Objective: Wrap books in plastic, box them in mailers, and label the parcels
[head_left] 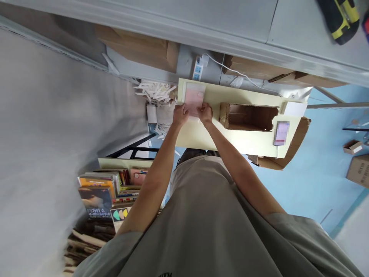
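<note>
A flat pale-pink book (193,96) lies at the left end of the cream tabletop (198,134), with what looks like a whitish or clear sheet around its edges. At its near left corner, my left hand (180,114) is closed with the fingers pinched on the edge. My right hand (205,113) grips the near right edge, its fingers curled. The fingertips are small in view, and their exact hold is partly hidden. To the right of my right hand sits an open cardboard box (225,115).
Right of the box are a white stack (294,109) and a phone (281,133) on a cable. A power strip (197,69) stands behind the table. Shredded paper (157,91) is at the left, books (98,202) lower left. A grey shelf (201,23) overhangs the far side.
</note>
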Motion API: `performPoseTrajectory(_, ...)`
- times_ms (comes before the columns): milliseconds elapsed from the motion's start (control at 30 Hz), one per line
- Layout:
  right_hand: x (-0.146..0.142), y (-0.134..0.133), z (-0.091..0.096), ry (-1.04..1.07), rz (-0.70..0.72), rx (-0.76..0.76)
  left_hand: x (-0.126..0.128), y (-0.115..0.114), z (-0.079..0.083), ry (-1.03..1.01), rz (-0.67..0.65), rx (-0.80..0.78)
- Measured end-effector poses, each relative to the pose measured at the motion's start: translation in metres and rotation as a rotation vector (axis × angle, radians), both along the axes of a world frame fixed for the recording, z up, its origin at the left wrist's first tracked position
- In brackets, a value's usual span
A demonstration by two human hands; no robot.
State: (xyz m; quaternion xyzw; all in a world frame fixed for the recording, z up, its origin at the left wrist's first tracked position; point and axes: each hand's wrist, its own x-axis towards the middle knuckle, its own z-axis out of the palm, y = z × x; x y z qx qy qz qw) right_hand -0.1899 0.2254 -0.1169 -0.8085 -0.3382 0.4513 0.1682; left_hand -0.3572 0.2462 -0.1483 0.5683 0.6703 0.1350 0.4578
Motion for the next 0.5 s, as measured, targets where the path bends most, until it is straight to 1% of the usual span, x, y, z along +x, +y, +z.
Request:
performPoseTrajectory(67, -0.005, -0.004, 0.013, -0.017, 0.012, 0.027, -0.002, 0.001, 0.002, -0.026, 0.044, -0.03)
performPoseTrajectory(133, -0.01, -0.01, 0.027, -0.01, 0.037, 0.061, -0.005, -0.001, 0.005, -0.119, 0.102, -0.08)
performPoseTrajectory(167, -0.012, -0.014, 0.035, -0.001, 0.052, 0.078, -0.007, -0.002, 0.008, -0.189, 0.159, -0.109)
performPoseTrajectory(233, -0.014, -0.024, 0.052, 0.011, 0.094, 0.123, -0.01, -0.007, 0.016, -0.318, 0.317, -0.151)
performPoseTrajectory(300, -0.012, -0.04, 0.071, 0.031, 0.138, 0.191, -0.009, -0.011, 0.028, -0.401, 0.483, -0.158)
performPoseTrajectory(333, -0.009, -0.05, 0.081, 0.062, 0.152, 0.239, -0.007, -0.013, 0.035, -0.441, 0.543, -0.157)
performPoseTrajectory(367, -0.004, -0.061, 0.091, 0.114, 0.158, 0.294, -0.003, -0.014, 0.044, -0.493, 0.571, -0.164)
performPoseTrajectory(400, 0.002, -0.072, 0.102, 0.186, 0.151, 0.351, 0.001, -0.016, 0.055, -0.56, 0.572, -0.179)
performPoseTrajectory(467, 0.02, -0.095, 0.122, 0.352, 0.102, 0.466, 0.012, -0.02, 0.081, -0.707, 0.518, -0.212)
performPoseTrajectory(500, 0.03, -0.105, 0.131, 0.43, 0.065, 0.514, 0.018, -0.023, 0.097, -0.756, 0.456, -0.216)
